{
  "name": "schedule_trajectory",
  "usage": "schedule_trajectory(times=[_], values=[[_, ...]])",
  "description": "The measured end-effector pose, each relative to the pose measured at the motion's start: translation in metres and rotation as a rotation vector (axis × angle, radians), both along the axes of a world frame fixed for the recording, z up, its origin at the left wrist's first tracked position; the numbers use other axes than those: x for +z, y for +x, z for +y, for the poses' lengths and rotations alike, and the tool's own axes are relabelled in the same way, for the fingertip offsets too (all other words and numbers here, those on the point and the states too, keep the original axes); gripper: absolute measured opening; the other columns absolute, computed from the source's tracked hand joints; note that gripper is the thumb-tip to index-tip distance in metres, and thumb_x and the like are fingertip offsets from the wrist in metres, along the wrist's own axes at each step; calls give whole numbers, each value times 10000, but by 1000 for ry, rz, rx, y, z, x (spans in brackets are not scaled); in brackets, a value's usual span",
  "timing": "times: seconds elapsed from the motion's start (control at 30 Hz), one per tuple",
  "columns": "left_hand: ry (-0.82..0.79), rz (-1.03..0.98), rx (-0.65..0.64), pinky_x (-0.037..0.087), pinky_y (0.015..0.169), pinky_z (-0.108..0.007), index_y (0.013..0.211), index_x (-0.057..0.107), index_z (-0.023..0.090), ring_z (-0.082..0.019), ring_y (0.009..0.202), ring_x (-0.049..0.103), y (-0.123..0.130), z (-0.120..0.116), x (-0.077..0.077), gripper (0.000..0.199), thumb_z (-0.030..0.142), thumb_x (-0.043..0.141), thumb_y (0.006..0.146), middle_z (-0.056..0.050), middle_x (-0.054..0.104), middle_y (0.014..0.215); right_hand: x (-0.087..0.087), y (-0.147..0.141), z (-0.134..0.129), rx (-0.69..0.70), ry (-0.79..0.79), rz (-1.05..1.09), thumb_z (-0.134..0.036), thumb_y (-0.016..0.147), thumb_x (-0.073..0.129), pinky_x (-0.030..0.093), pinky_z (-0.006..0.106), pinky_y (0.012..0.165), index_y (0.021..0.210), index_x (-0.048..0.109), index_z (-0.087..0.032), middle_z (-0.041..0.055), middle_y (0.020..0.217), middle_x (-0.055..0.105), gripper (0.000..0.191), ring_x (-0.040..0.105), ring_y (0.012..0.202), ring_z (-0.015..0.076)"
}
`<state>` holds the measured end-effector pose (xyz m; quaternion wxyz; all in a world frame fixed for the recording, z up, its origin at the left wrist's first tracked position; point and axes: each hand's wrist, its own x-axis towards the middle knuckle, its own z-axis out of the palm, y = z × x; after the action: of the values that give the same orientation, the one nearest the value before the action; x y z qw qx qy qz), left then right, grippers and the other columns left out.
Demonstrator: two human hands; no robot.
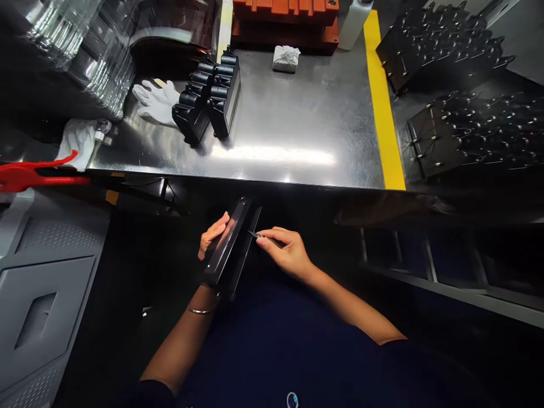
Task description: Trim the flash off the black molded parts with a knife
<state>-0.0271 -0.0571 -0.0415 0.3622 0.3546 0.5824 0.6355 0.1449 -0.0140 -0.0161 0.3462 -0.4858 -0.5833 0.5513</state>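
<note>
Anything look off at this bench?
One thing: white gloves lie unused on the steel bench beside the black moulded parts. Meanwhile the bare left hand grips a long black part and the bare right hand holds a small blade close to it.

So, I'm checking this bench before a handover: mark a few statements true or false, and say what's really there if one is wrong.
The right hand holds a small blade. True.
The left hand holds a long black part. True.
Both hands wear gloves. False: both are bare, and white gloves lie on the steel table.
The bangle is on the right wrist. False: it is on the left wrist.
A yellow stripe runs along the steel table's right edge in this view. True.
</note>
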Motion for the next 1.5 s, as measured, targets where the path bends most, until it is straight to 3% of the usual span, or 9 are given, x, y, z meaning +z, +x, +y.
schedule_trajectory(times=[0.17,0.27,0.4,0.5,0.6,0.8,1.03,1.33,1.5], values=[[54,-35,30,469,1084,-490,913,695,255,-253,1163,667,5,-1,0,198,325,796,758,-14,747,1118,-21,4,17,-145,-117,65,-562,778,671,470,292,633,818,753,-169,48,735,679,403,573,671,150],[-48,-204,27,519,1020,-485,895,702,229,-251,1051,707,6,1,0,332,229,883,617,-12,763,1032,-23,13,25,-98,-135,76,-565,734,716,432,264,594,921,734,-178,-9,660,588,431,496,614,113],[-397,-541,-200,566,901,-527,836,727,187,-275,877,731,1,4,7,378,198,907,504,-36,773,837,-15,23,32,71,-93,31,-473,636,834,329,233,515,1138,685,-204,-110,538,319,588,294,503,68],[-373,-666,-289,539,923,-560,955,735,218,-316,1009,701,1,9,16,412,346,873,588,-70,779,936,-11,18,31,134,-3,-50,-495,686,803,330,243,511,1084,700,-207,-82,556,419,502,327,500,73],[-285,-713,-160,551,906,-480,1046,705,241,-297,1100,664,8,18,23,469,456,830,648,-68,761,1029,-9,3,26,120,149,-131,-521,751,746,416,253,580,1105,673,-224,4,791,647,468,510,598,109],[-67,-537,223,567,887,-364,1142,625,317,-194,1040,674,21,38,30,531,255,839,659,19,710,1117,-2,-8,16,17,72,-320,-567,905,520,472,303,711,1242,532,-204,32,881,653,495,634,756,175],[109,-170,267,459,1088,-443,1165,576,340,-205,1207,623,32,32,25,460,280,781,757,32,666,1229,-9,-18,-5,-63,-34,31,-472,901,555,453,255,634,926,609,-216,-1,774,633,264,558,670,125],[92,-144,305,463,1079,-397,1149,553,336,-168,1162,638,36,29,23,545,177,811,695,47,670,1186,-27,-22,-7,-178,-60,60,-475,848,604,457,267,619,875,675,-202,18,755,647,283,559,654,133],[47,-312,298,531,992,-403,1162,603,342,-208,1138,652,19,29,43,474,229,757,728,33,686,1170,-56,-6,-3,-259,-60,6,-552,831,601,458,273,608,820,655,-196,13,724,628,360,541,630,131]])
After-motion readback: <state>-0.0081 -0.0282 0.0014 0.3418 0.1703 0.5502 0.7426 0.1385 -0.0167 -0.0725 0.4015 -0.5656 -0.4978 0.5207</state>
